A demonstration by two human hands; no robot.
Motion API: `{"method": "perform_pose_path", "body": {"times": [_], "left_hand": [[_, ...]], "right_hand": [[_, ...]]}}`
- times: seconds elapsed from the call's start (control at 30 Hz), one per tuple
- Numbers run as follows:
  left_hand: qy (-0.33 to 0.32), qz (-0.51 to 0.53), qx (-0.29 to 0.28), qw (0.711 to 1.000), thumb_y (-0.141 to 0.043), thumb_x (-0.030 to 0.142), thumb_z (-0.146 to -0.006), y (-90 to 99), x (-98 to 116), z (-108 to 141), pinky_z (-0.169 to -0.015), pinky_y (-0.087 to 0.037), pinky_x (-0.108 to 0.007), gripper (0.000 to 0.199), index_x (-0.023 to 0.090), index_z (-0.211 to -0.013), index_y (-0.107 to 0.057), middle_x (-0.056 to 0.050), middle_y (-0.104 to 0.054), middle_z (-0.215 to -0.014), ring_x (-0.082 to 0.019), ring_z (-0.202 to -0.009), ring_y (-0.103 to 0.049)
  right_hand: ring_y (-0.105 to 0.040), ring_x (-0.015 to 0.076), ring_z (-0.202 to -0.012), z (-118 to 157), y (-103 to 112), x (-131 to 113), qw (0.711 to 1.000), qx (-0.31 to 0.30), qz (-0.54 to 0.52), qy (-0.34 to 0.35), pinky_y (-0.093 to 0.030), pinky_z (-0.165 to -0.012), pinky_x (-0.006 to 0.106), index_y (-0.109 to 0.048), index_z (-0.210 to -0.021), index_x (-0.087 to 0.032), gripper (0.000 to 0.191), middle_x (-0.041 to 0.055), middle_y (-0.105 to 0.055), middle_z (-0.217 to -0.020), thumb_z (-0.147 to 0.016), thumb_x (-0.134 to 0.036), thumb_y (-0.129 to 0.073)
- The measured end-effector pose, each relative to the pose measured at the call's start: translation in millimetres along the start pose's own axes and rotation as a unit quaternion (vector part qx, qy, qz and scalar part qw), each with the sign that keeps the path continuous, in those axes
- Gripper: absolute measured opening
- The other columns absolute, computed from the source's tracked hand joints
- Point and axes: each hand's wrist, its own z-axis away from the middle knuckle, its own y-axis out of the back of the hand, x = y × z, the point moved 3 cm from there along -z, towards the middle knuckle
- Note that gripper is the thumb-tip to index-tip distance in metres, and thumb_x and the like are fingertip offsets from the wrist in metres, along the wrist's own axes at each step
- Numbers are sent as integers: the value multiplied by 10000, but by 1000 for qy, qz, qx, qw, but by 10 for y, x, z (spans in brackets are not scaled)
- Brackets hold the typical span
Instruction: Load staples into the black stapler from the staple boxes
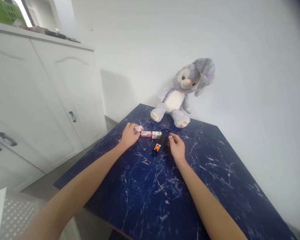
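Left hand [130,135] pinches a small red-and-white carton [139,128] (likely light, crushable; best held by its edges), right hand [177,146] half-curled, any hold unclear.

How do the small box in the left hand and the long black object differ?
The small box is red and white; the black object has an orange patch. The box looks shorter than the black object. The left hand holds the box; the black object lies apart from that hand. Both are at the blue table.
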Motion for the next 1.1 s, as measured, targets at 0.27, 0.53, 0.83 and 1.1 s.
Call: {"method": "perform_pose_path", "body": {"times": [0.27,0.53,0.83,1.1], "left_hand": [[56,162,14,985,-699,143,-739,12,15,-62,-877,-568,-379,300,187,-1036,-700,-89,-647,-1193,-180,-849,-676],[132,394,-168,894,-824,208,-648,-109,254,64,-924,-570,-442,462,197,-1100,-732,-87,-749,-1126,-269,-1000,-716],[159,492,-199,832,-794,369,-768,-171,335,154,-1067,-520,-514,353,181,-1066,-774,-108,-659,-1320,-304,-1186,-640],[170,485,-238,824,-807,351,-749,-178,298,156,-1005,-550,-477,260,176,-939,-780,-122,-664,-1314,-291,-1147,-659]], "right_hand": [[-650,202,-806,84,21,-258,993,2,43,111,-516,-794,345,-725,-1137,-192,401,77,-728,-983,-932,-466,-515],[-624,190,-814,174,-35,-439,971,-15,96,220,-512,-804,330,-718,-1188,-195,384,74,-680,-936,-989,-392,-455],[-647,184,-734,164,-69,-347,976,5,100,191,-541,-801,351,-685,-1253,-197,414,97,-732,-1081,-956,-438,-526],[-677,202,-812,206,-79,-413,968,-14,107,226,-548,-821,348,-698,-1210,-215,358,85,-734,-1068,-980,-401,-496]]}}
